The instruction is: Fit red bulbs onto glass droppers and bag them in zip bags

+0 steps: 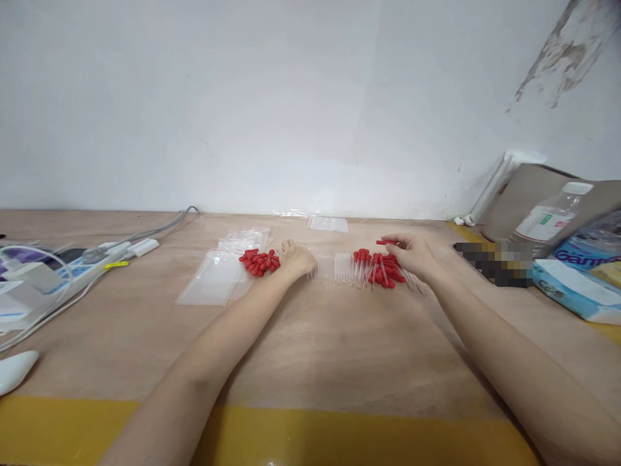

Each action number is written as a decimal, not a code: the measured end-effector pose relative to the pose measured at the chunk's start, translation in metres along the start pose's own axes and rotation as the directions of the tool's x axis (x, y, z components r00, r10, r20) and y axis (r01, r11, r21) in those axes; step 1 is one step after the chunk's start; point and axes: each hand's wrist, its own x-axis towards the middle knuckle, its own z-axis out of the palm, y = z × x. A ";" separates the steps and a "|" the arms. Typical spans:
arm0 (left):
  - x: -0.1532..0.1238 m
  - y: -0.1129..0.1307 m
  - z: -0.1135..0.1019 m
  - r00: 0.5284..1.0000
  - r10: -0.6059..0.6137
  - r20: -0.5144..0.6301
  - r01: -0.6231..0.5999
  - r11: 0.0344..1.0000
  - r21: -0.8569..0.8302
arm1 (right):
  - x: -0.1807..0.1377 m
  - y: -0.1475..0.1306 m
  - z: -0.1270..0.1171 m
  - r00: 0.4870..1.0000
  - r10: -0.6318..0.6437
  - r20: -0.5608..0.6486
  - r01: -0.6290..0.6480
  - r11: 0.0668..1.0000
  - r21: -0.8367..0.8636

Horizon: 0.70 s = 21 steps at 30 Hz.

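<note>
Red rubber bulbs (259,262) lie in a heap left of centre. At the heap's right edge is my left hand (297,259), its fingers curled down; what they hold, if anything, is hidden. A row of thin clear tubes (339,268) lies between my hands. To the right are several clear droppers with red bulbs (381,266), piled together. My right hand (412,254) is above the right end of this pile, thumb and fingers pinching a red dropper bulb (386,242) that points left. Whether a tube is fitted to it is hidden.
Clear zip bags (208,277) lie fanned out at left, with a small stack of clear sheets (328,224) near the wall. A power strip (92,265) with cables and a white mouse (17,372) are far left. At right are a bottle (548,220) and a tissue pack (577,291).
</note>
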 end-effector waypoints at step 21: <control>-0.090 -0.047 -0.007 0.683 0.656 -0.322 -0.730 0.627 -0.273 | -0.095 -0.021 0.076 0.829 -0.540 0.143 0.532 0.841 0.094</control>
